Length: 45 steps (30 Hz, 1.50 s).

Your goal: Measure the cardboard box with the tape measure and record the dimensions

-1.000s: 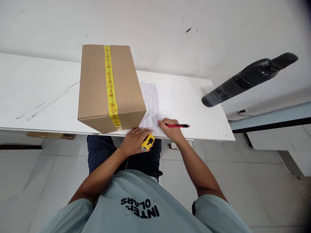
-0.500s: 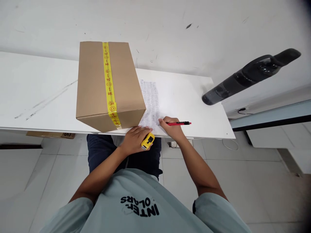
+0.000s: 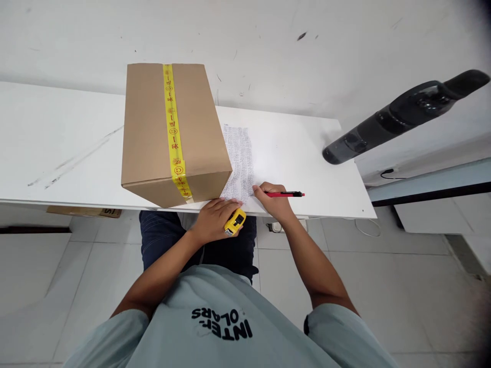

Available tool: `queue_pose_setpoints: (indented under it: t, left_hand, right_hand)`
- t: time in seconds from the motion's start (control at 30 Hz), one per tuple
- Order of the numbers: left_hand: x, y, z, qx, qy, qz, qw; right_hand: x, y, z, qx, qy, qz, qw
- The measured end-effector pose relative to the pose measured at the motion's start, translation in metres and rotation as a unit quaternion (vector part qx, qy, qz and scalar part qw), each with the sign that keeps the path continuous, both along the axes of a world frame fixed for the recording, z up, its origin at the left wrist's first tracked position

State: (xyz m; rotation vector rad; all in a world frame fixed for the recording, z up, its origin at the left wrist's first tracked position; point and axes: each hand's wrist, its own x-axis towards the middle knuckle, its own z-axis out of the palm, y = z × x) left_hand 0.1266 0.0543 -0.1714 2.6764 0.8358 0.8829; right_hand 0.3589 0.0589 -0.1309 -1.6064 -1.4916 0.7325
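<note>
A brown cardboard box [image 3: 153, 128] sealed with yellow printed tape stands on the white table [image 3: 61, 153] near its front edge. Just right of the box lies a sheet of paper [image 3: 240, 163] covered in small writing. My right hand [image 3: 273, 202] pinches a red and black pen [image 3: 286, 194] with its tip on the paper's lower right corner. My left hand [image 3: 213, 220] rests at the table's front edge below the box, fingers closed around a small yellow tape measure [image 3: 235, 222].
A black wand-like device [image 3: 402, 115] juts in from the right above the table's right end. A white wall runs behind the table. Flattened cardboard [image 3: 84, 211] lies on the tiled floor under the table, and a cable [image 3: 366, 227] trails near the right end.
The view has shifted slightly. Both hands stay in place, the pen still on the paper and the tape measure still in my left hand.
</note>
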Motion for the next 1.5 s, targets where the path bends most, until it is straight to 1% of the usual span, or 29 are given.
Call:
queue_pose_setpoints:
  t: [0.13, 0.2, 0.3, 0.47, 0.6, 0.83, 1.03, 1.17, 1.23, 1.3, 1.4, 1.5]
  left_hand:
    - [0.0, 0.0, 0.0, 0.023, -0.014, -0.003, 1.0]
    - [0.0, 0.0, 0.0, 0.027, -0.018, -0.004, 0.999]
    - [0.0, 0.0, 0.0, 0.019, -0.015, -0.005, 1.0]
    - [0.001, -0.001, 0.0, 0.007, -0.016, -0.006, 1.0]
    - [0.001, -0.001, 0.001, -0.012, -0.006, -0.006, 1.0]
    - [0.001, -0.001, 0.001, -0.054, 0.019, 0.003, 0.998]
    - [0.001, -0.002, 0.001, -0.059, 0.014, 0.005, 0.998]
    - [0.003, -0.001, 0.002, -0.124, -0.011, 0.007, 0.992]
    - [0.002, -0.001, 0.007, -0.145, -0.022, 0.007, 0.989]
    - [-0.002, -0.005, 0.018, -0.143, -0.031, 0.005, 0.989]
    - [-0.018, -0.019, 0.043, -0.147, -0.041, -0.014, 0.988]
    - [-0.044, -0.04, 0.069, -0.196, -0.099, -0.075, 0.973]
  right_hand:
    - [0.001, -0.001, 0.0, -0.001, 0.001, -0.02, 1.0]
    - [0.001, -0.001, -0.001, -0.008, 0.003, -0.019, 1.0]
    - [0.002, -0.001, -0.001, -0.018, 0.007, -0.012, 1.0]
    - [0.002, -0.001, -0.002, -0.017, 0.012, -0.024, 0.999]
    - [0.002, -0.001, -0.003, -0.012, 0.017, -0.04, 0.999]
    - [0.002, -0.002, -0.002, -0.006, 0.019, -0.041, 0.999]
    - [0.001, -0.002, -0.003, -0.008, 0.005, -0.051, 0.999]
    - [0.002, -0.002, -0.003, -0.003, -0.023, -0.082, 0.996]
    - [-0.001, -0.003, 0.0, 0.007, -0.042, -0.097, 0.994]
    - [-0.007, -0.002, 0.002, 0.017, -0.064, -0.1, 0.993]
    - [-0.021, 0.005, 0.003, 0.025, -0.099, -0.095, 0.99]
    - [-0.033, 0.018, 0.005, 0.018, -0.109, -0.101, 0.989]
